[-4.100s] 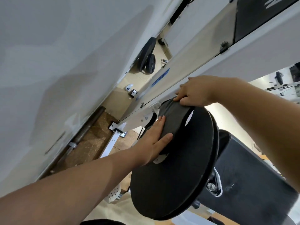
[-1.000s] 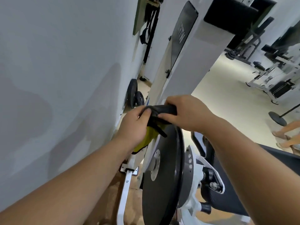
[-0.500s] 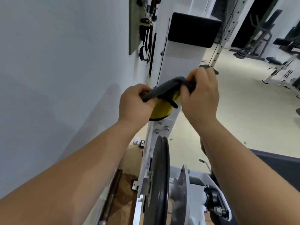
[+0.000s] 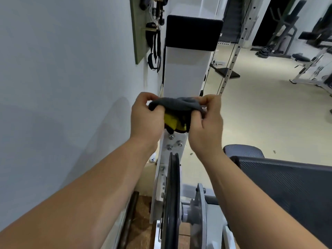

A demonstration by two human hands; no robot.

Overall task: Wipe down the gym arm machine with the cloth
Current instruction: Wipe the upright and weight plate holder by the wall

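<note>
Black wheel (image 4: 172,194), edge-on, low centre, mounted on the white gym arm machine (image 4: 185,76). Grey textured pad (image 4: 287,178) to its right.

Above the wheel, level and side by side: left hand (image 4: 145,119) and right hand (image 4: 206,123), fingers curled, each pinching one end of the bunched cloth (image 4: 176,106). The cloth is grey outside, with a yellow fold hanging between the hands.

Four seconds ago the cloth lay pressed on the wheel's face; it is now lifted clear.

Beyond: black cap (image 4: 193,33) on the machine's column, and straps (image 4: 154,49) on the wall.
</note>
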